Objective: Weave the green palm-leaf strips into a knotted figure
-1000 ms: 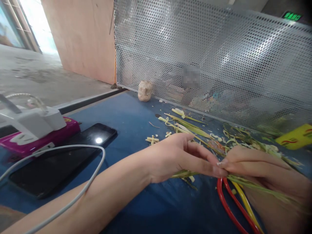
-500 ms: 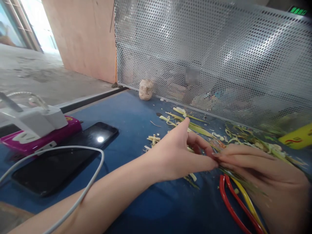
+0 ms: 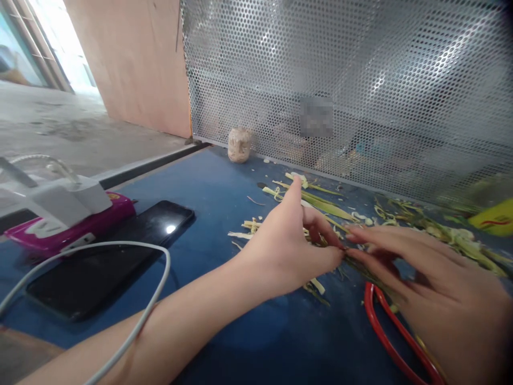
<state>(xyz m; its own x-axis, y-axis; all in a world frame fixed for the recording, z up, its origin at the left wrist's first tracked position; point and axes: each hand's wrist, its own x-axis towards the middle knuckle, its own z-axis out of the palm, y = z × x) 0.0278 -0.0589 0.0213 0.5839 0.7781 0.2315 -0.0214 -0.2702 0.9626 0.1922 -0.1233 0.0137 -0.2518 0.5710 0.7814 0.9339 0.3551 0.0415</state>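
My left hand (image 3: 286,243) pinches one end of a thin, dark green plant strip (image 3: 363,267) between thumb and finger, with its forefinger raised. My right hand (image 3: 436,278) comes in from the right, its fingertips almost touching the left ones and closed about the same strip. What exactly lies at the fingertips is small and partly hidden. Beneath my right hand, on the blue table (image 3: 256,342), lie red looped handles (image 3: 395,337) of a tool whose working end cannot be seen. Behind the hands are leaf strips (image 3: 326,206) in pale green and cream.
A black phone (image 3: 108,262) lies at left beside a magenta power strip (image 3: 120,208) with white plugs (image 3: 68,200). A white cable (image 3: 162,278) crosses my left forearm. A tan lump (image 3: 239,144) stands near the perforated metal screen (image 3: 332,69). A yellow packet (image 3: 495,218) lies at right.
My hands, still together at the strip, have shifted slightly left and up. My right-hand fingers have spread more, and the left forefinger has lifted. The view has moved a little.
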